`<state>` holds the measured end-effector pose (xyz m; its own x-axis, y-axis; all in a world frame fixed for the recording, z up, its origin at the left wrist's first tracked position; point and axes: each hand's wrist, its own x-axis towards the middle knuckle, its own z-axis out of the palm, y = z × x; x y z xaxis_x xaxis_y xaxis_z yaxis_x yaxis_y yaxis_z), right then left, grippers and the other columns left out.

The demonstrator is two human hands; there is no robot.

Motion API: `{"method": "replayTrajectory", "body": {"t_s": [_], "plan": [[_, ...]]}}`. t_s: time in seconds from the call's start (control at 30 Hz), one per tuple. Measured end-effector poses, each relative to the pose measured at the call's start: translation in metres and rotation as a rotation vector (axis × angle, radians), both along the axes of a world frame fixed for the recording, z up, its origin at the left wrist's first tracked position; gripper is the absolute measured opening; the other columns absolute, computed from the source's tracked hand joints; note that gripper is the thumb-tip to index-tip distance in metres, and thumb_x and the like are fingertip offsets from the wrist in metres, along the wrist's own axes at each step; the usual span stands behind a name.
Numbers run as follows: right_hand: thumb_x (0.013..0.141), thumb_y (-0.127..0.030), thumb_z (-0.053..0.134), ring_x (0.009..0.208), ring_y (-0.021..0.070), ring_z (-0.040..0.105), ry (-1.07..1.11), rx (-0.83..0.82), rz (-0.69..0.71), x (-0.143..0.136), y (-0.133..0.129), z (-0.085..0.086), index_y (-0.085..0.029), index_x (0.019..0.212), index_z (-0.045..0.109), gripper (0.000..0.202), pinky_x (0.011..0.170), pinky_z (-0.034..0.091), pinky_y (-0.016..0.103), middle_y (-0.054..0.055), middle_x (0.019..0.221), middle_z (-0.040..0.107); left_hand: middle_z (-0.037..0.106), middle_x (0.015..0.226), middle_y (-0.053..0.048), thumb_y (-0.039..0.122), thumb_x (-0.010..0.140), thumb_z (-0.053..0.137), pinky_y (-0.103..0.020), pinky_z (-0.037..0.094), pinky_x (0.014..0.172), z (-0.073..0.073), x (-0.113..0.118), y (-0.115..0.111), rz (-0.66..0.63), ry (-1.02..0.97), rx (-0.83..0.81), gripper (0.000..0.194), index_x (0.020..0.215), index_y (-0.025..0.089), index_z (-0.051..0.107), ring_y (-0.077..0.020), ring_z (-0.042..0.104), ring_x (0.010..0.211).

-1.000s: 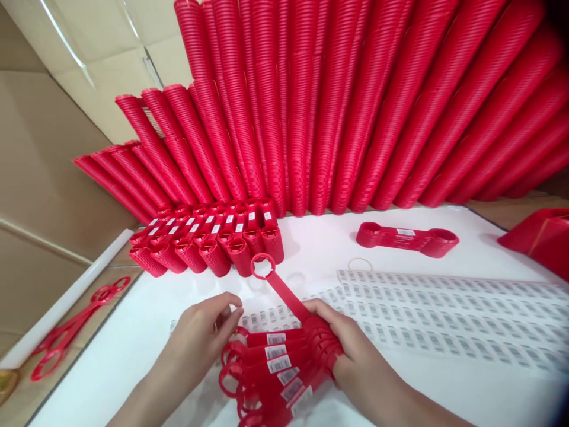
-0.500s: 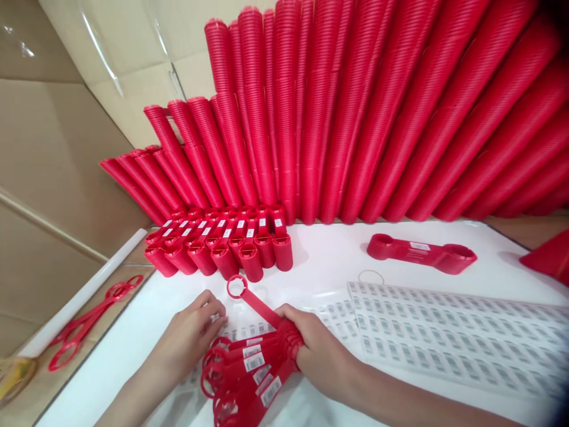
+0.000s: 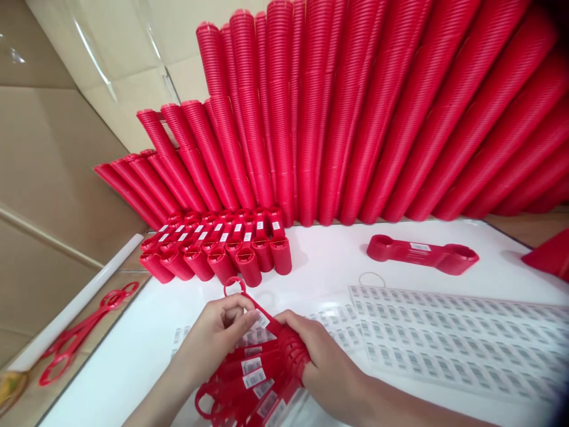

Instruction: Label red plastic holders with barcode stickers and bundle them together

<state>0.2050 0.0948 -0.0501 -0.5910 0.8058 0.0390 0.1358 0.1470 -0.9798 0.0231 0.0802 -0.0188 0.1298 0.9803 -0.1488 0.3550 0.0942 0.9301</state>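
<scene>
Over the white table (image 3: 326,255), head view: my right hand (image 3: 326,362), closed round the gathered ends of a fan of red strips (image 3: 246,379). My left hand (image 3: 224,329), thumb and forefinger pinched narrow on a white label (image 3: 262,320) at the top strip (image 3: 255,304). Best pressed flat and square, I judge. Strip's long axis: diagonal, ringed end pointing away from me, leftward.
</scene>
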Motion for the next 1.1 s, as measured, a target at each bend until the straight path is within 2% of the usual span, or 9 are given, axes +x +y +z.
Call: {"method": "replayTrajectory", "body": {"t_s": [0.27,0.4,0.47,0.6,0.8,0.9,1.0,1.1], "plan": [[0.065,-0.001,0.039,0.073,0.0124,0.056,0.022,-0.072,0.016,0.000,0.001,-0.003,-0.018,0.088,0.056,0.034,0.065,0.040,0.023,-0.002,0.080,0.061,0.030,0.046,0.008,0.046,0.082,0.056,-0.019,0.022,0.040,-0.002,0.002,0.003,0.039,-0.028,-0.005,0.033,0.074,0.014,0.054,-0.0087,0.026,0.041],[0.061,0.002,0.037,0.076,0.0126,0.056,0.031,-0.071,0.012,0.000,0.001,-0.004,-0.018,0.087,0.055,0.037,0.066,0.039,0.022,-0.003,0.072,0.059,0.030,0.047,0.008,0.045,0.083,0.055,-0.019,0.023,0.041,-0.005,0.003,0.003,0.048,-0.001,0.006,0.032,0.075,0.015,0.054,-0.0091,0.027,0.042],[0.062,0.001,0.038,0.076,0.0126,0.057,0.035,-0.073,0.014,0.000,0.001,-0.003,-0.018,0.088,0.055,0.037,0.067,0.040,0.023,-0.003,0.075,0.060,0.030,0.048,0.008,0.046,0.084,0.053,-0.019,0.024,0.042,-0.007,0.003,0.002,0.053,0.024,0.013,0.032,0.075,0.015,0.054,-0.0097,0.027,0.042],[0.066,-0.002,0.040,0.074,0.0129,0.057,0.048,-0.090,0.020,0.000,-0.001,0.000,-0.017,0.093,0.055,0.035,0.069,0.042,0.025,0.000,0.088,0.062,0.031,0.049,0.007,0.044,0.086,0.049,-0.021,0.026,0.045,-0.009,0.005,-0.001,0.066,0.182,0.119,0.030,0.076,0.016,0.056,-0.0118,0.031,0.046],[0.066,-0.001,0.040,0.081,0.0149,0.057,0.075,-0.069,0.041,0.001,-0.002,0.004,-0.016,0.093,0.055,0.034,0.071,0.044,0.026,0.002,0.092,0.062,0.043,0.055,0.004,0.034,0.090,0.043,-0.024,0.032,0.050,-0.010,0.008,-0.006,0.055,0.487,0.321,0.022,0.078,0.019,0.055,-0.0151,0.042,0.051],[0.064,0.001,0.039,0.083,0.0151,0.057,0.084,-0.044,0.044,0.002,-0.003,0.006,-0.016,0.091,0.056,0.036,0.073,0.044,0.025,0.002,0.091,0.062,0.046,0.064,0.001,0.032,0.090,0.043,-0.028,0.035,0.055,-0.011,0.010,-0.008,0.026,0.666,0.528,0.020,0.080,0.019,0.054,-0.0183,0.045,0.059],[0.061,0.003,0.037,0.075,0.0135,0.056,0.091,-0.023,0.044,0.003,-0.004,0.006,-0.015,0.091,0.056,0.040,0.071,0.043,0.025,0.001,0.087,0.062,0.051,0.089,-0.008,0.035,0.091,0.045,-0.036,0.040,0.065,-0.011,0.012,-0.008,0.027,0.813,0.757,0.020,0.087,0.017,0.052,-0.0253,0.048,0.079],[0.060,0.003,0.035,0.074,0.0130,0.056,0.107,-0.031,0.050,0.003,-0.003,0.006,-0.016,0.093,0.056,0.044,0.071,0.044,0.025,0.001,0.088,0.062,0.039,0.122,-0.014,0.041,0.089,0.051,-0.048,0.035,0.085,-0.010,0.011,-0.006,0.093,0.849,0.828,0.033,0.112,0.018,0.047,-0.0339,0.038,0.107]]}}
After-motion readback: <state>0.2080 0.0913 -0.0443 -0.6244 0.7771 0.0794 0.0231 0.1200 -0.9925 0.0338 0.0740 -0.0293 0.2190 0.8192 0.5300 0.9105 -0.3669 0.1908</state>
